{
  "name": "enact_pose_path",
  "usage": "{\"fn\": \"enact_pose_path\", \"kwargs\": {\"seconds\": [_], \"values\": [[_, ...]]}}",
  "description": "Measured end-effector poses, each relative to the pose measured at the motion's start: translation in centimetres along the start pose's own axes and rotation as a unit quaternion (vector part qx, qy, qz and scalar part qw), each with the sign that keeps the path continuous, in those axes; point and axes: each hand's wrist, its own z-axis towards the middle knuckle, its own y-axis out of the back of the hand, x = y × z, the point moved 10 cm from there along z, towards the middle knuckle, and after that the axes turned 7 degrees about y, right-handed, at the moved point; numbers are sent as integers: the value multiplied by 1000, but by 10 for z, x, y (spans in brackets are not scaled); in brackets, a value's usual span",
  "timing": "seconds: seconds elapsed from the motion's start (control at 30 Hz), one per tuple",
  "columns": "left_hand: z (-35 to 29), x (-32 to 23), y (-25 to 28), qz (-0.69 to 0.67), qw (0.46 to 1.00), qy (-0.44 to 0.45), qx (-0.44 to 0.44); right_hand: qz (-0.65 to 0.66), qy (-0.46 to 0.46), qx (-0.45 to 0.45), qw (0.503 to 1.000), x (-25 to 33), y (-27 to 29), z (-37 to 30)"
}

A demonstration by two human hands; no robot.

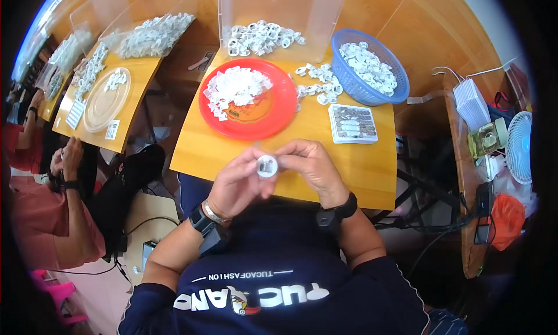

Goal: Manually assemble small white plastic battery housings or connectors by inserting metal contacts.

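Just beyond the table's near edge, my left hand point(232, 184) grips a small round white plastic part point(267, 166) between thumb and fingers. A grey rectangular patch shows in the middle of its face. My right hand point(317, 167) is closed in a pinch at the part's right edge; whatever sits between its fingertips is too small to make out. Beyond my hands lies a red round plate point(279, 123) with a heap of small white pieces point(238, 88). To its right is a white square tray point(354, 141) bearing rows of small greyish round pieces.
A blue basket point(343, 76) full of round white parts stands at the back right, beside loose parts point(322, 82) on the yellow table point(203, 155). Behind the plate, a clear bin point(279, 9) holds more. At left, a co-worker's hands point(67, 158) are near another table; at right stands a fan point(519, 148).
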Motion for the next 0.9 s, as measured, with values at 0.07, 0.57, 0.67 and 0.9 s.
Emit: {"fn": "enact_pose_path", "kwargs": {"seconds": [0.07,0.57,0.67,0.9], "values": [[-2,1,1,-3,1000,-1,-3,8,1,-7,1000,-3,-1,1],[-4,3,22,84,992,13,-91,-399,249,-59,881,79,-40,-24],[-6,5,22,115,988,29,-102,-456,253,-27,853,82,-47,-23],[-5,13,23,160,979,61,-108,-503,229,9,833,76,-50,-19]]}}
